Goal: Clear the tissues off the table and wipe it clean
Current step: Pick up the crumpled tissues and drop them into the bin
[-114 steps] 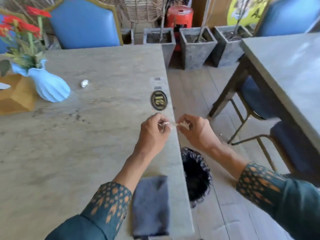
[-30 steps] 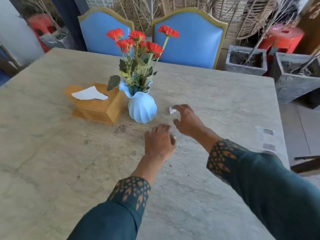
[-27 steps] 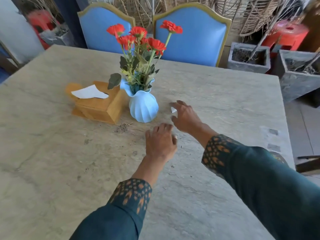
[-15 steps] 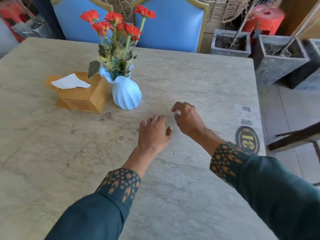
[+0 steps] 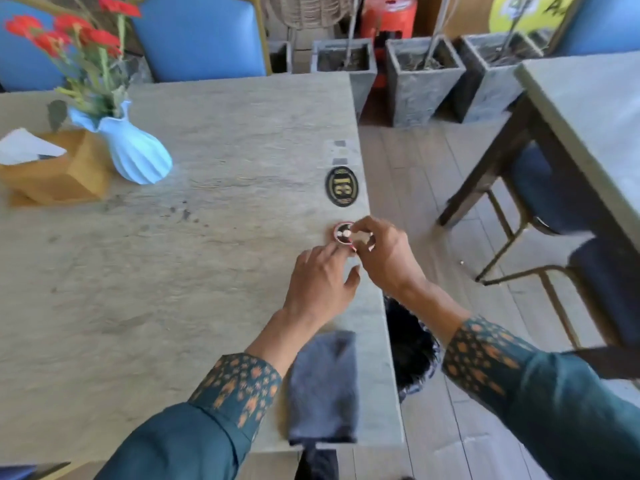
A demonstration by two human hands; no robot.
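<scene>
Right now both hands meet near the right edge of the stone table point(image 5: 207, 271), just on the near side of the black oval number plaque point(image 5: 341, 186). The right hand point(image 5: 388, 258) has its fingers pinched together on a small crumpled tissue point(image 5: 362, 236), a pale scrap that shows between the fingertips. The left hand point(image 5: 320, 285) lies just beside it, palm down, fingers loosely spread and apart, its fingertips reaching toward a small round red-rimmed item point(image 5: 343, 233) that sits on the tabletop touching or just under the tissue; motion blur makes it hard to say what that item is. The left hand holds nothing that can be seen.

Nearer to the person than the plaque, along the same table edge, a folded grey cloth point(image 5: 323, 386) lies flat on the stone, partly under the left forearm. Just off the table edge beside the cloth, a bin lined with a black bag point(image 5: 412, 351) stands on the wooden floor. Well to the left of the plaque, a ribbed light-blue vase point(image 5: 136, 150) holds red flowers point(image 5: 69, 29), and a wooden tissue box point(image 5: 59, 171) touches the vase's far-left side, a white sheet poking from its top. Dark crumbs or specks point(image 5: 183, 211) dot the stone between the vase and the plaque.
</scene>
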